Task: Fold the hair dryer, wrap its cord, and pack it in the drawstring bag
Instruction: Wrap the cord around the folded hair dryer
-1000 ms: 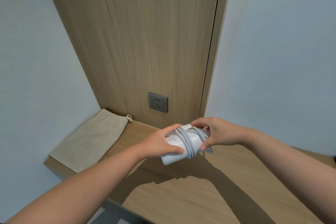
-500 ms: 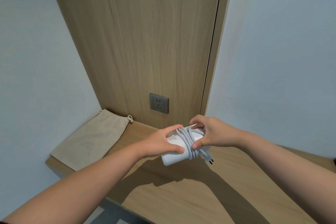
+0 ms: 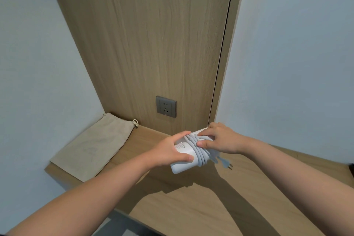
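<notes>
While your forearms reach in from the bottom corners, you hold the hair dryer (image 3: 183,158) in the air above the wooden desk (image 3: 220,207), between both hands. It is a white, folded body with a small printed label on its upper face, and its pale grey cord (image 3: 199,149) lies in several tight turns side by side around the middle. Your left hand (image 3: 168,152) grips the near end, the thumb pressed on the front face and the fingers (image 3: 182,134) curled over the top, closed on the body. Your right hand (image 3: 220,138) covers the far end, its thumb pressing down on the cord turns and its fingers bent over the casing, so it too is closed on the dryer. The plug (image 3: 225,165) hangs free just below and right of the coils, its pins pointing out to the right.

Compared with half a second ago, the plug dangles a little lower and farther out, and your right thumb now sits squarely on the wraps; a second ago the plug was hidden under that hand.

Farther back and to the left, the beige drawstring bag (image 3: 92,147) lies flat on the desk against the wall, well apart from the dryer, its cord knot (image 3: 135,122) at the far corner. Behind it, a grey wall socket (image 3: 165,106) sits in the wood panel.
</notes>
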